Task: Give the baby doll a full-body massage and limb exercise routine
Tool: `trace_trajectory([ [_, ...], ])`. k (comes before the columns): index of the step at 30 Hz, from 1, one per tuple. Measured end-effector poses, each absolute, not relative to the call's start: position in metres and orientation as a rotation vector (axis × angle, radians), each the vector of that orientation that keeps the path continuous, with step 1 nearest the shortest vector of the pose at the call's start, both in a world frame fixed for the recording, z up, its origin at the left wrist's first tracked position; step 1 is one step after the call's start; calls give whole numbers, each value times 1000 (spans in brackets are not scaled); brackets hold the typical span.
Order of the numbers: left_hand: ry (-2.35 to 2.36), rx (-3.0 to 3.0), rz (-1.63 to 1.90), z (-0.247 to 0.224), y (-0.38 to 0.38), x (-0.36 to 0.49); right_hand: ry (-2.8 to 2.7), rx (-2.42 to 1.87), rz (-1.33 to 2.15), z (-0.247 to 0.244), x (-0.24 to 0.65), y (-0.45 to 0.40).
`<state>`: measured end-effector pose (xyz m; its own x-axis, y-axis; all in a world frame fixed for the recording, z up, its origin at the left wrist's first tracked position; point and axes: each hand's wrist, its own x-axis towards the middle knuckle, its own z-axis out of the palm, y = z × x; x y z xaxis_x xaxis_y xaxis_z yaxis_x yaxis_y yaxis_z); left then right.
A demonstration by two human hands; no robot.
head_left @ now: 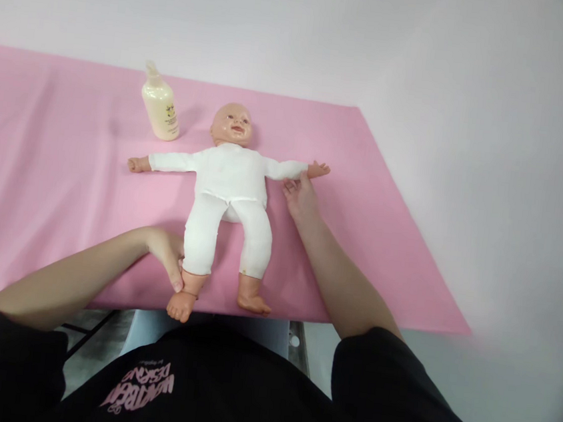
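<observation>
Doll (234,172) | head view: lies face-up on the surface (368,247), feet (252,295) at the near edge, likely for easy reach | left hand (165,251): thumb over ankle at left, fingers mostly hidden, cannot tell if clamped, perhaps steadying | right hand (303,196): fingers slightly apart, touching sleeve (286,169) at right | pump bottle (161,110): far left, presumably kept reachable
</observation>
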<state>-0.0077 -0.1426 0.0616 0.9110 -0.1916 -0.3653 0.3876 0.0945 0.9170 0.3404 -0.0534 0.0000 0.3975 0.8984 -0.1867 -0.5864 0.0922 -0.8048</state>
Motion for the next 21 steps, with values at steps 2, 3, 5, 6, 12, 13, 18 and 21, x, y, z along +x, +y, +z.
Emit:
trace_trajectory([
  [2,173,1402,-429,61,-143,-8,-414,-967,1145,-1,341,-53],
  [3,172,1400,-430,62,-143,-7,-420,-966,1141,-1,341,-53],
  [5,160,1404,-436,63,-142,-7,-417,-951,1135,0,340,-54],
  [6,154,1409,-437,63,-142,-7,-409,-946,1136,1,339,-55],
  [12,157,1408,-436,63,-141,-6,-372,-922,1154,5,337,-57],
  [13,155,1401,-433,61,-141,-7,-372,-929,1151,5,337,-57],
  [18,134,1381,-408,56,-140,-8,-381,-965,1142,6,337,-57],
  [21,139,1381,-414,55,-140,-8,-363,-951,1154,8,336,-59],
])
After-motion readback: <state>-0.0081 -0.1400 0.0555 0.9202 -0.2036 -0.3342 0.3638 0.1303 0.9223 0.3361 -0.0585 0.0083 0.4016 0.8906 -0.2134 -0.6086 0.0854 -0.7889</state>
